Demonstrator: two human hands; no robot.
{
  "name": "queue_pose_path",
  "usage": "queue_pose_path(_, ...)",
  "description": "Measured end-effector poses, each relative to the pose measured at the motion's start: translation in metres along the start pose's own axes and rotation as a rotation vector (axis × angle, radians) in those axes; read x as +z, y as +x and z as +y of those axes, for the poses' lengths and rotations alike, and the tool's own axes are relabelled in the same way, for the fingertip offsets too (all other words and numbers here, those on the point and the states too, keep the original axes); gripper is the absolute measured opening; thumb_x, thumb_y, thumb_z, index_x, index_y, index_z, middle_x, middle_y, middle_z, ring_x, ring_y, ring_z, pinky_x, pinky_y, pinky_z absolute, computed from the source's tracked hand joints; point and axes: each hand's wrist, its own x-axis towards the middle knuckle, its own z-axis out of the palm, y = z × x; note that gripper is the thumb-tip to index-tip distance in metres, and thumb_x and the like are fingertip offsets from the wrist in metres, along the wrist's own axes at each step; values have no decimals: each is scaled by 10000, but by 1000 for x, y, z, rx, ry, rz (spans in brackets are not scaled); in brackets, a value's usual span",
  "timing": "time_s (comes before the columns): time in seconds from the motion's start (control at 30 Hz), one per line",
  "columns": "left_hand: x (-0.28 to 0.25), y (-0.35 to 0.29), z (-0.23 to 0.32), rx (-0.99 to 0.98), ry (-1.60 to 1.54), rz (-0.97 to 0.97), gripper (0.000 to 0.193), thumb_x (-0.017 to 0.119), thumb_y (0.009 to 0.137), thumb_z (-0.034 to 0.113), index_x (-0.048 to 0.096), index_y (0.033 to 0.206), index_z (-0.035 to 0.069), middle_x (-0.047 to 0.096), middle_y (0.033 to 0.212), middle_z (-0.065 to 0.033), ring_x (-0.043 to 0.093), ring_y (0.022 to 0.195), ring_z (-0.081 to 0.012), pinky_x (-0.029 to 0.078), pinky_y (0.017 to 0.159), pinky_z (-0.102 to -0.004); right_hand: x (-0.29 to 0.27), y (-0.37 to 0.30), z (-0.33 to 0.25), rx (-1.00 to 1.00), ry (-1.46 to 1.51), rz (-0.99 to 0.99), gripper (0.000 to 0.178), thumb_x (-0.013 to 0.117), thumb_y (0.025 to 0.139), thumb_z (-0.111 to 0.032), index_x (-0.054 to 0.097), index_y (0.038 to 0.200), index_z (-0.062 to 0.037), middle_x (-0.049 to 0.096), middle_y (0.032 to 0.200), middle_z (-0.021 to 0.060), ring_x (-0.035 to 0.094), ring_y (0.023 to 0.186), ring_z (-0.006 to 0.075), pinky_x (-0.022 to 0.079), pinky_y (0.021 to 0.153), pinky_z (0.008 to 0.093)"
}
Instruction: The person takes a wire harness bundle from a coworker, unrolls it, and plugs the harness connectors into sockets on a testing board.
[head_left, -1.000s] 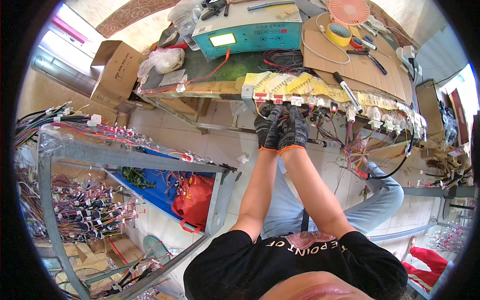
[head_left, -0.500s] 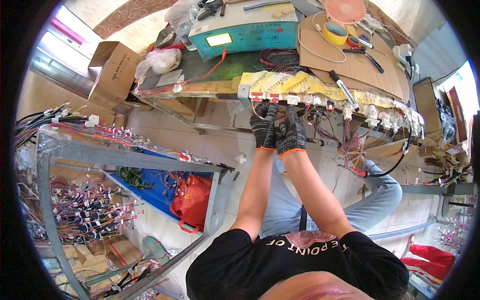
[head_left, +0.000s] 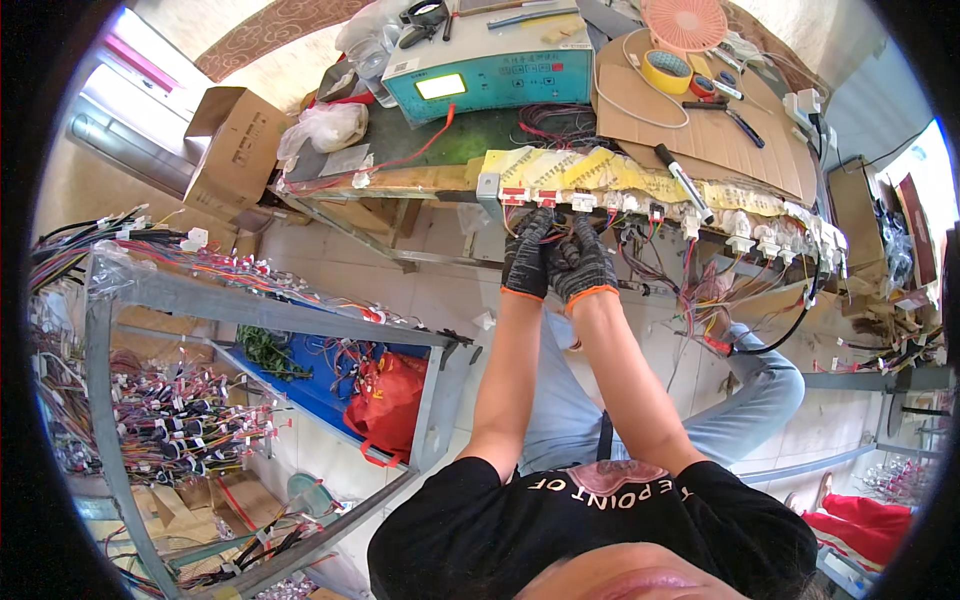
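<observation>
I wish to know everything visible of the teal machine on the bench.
The teal machine is a box with a pale top and a front that looks like painted metal. Its screen glows at front left; small buttons, one red, sit right. A red lead meets the lower front. It stands on the dark bench, with a blue-grey rod and other items on top.

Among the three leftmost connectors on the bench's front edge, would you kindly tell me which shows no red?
The white connector, third from the left, just above the right hand; the two red-and-white connectors sit to its left.
</observation>
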Motion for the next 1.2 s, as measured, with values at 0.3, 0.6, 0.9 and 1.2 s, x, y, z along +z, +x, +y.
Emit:
queue_pose_path(0.3,-2,-4,-13,-119,-267,-120,295,456,872,204,518,1099,25,560,1084,-113,530,979,-217,418,867,-345,-14,16,-8,151,104,-47,128,606,790,-219,578,799,-94,548,607,22,512,529,163,433,445,258)
queue_pose_path(0.6,4,-10,-14,-23,-261,-43,160,487,837,154,564,904,30,616,838,-99,584,637,-199,503,558,-294,5,-13,-4,120,87,-33,104,572,817,-209,557,764,-120,457,504,-5,385,401,109,340,348,223)
queue_pose_path(0.9,3,2,-17,-51,-291,33,153,507,800,91,563,916,10,611,854,-105,589,756,-211,494,690,-323,21,-35,-14,191,72,-94,124,551,827,-210,532,771,-101,522,532,40,491,433,151,459,427,258)
queue_pose_path(1.2,7,0,-18,-37,-292,21,153,506,813,109,569,931,37,605,893,-97,584,791,-203,489,707,-326,5,-4,-18,224,143,4,274,558,822,-189,405,599,-144,265,390,-26,249,317,102,226,318,237)
